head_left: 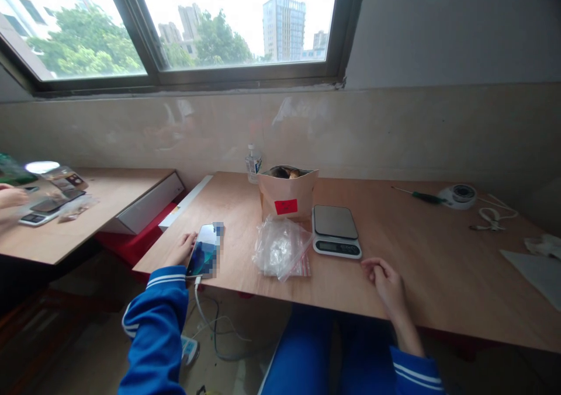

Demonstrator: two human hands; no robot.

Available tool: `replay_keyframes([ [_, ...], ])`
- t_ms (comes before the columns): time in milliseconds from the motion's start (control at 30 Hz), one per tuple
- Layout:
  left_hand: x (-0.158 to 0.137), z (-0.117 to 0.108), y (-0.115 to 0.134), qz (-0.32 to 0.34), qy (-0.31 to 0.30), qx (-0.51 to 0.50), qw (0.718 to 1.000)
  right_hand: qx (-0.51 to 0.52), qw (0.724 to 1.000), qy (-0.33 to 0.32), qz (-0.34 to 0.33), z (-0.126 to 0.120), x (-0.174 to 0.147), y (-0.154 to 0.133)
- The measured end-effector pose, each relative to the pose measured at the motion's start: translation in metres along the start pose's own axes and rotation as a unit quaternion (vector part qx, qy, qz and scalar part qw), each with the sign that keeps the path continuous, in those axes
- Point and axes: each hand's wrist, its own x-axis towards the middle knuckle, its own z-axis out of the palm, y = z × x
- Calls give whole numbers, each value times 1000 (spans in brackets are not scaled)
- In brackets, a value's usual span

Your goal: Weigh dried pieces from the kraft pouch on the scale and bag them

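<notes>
My left hand (184, 248) is closed at the left edge of a smartphone (203, 250) with a lit screen, near the table's front left corner. A white cable runs down from the phone's lower end. On the table lies my right hand (383, 284), loosely bent with fingers apart and nothing in it. Just beyond its fingertips sits a digital kitchen scale (336, 231) with a bare metal plate. Between my hands is a heap of clear plastic bags (280, 248). Behind it stands an open kraft paper bag (287, 193) with a red label; its contents are only partly visible.
A plastic bottle (253, 164) stands by the wall. At the right are a screwdriver (427, 197), a white round device (458, 196), a cable (493, 217) and a white sheet (532, 272). Another person's hand (12, 196) is over the left table, near another scale (38, 217).
</notes>
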Motion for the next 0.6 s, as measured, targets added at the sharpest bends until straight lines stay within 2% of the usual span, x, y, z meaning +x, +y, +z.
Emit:
replay_keyframes([
  [100,2,-3,-3,-6,-26,-50,998,9,1000,-2,3,0,1,2],
  [167,2,-4,-8,5,-18,-71,997,26,1000,-4,12,-1,5,4],
  [300,3,-6,-17,27,-51,-113,992,58,997,-20,41,-8,16,8],
  [467,4,-5,-20,42,-42,-104,993,119,992,0,52,-14,23,9],
  [600,3,-1,-19,28,-36,-84,995,110,992,3,53,-12,19,8],
])
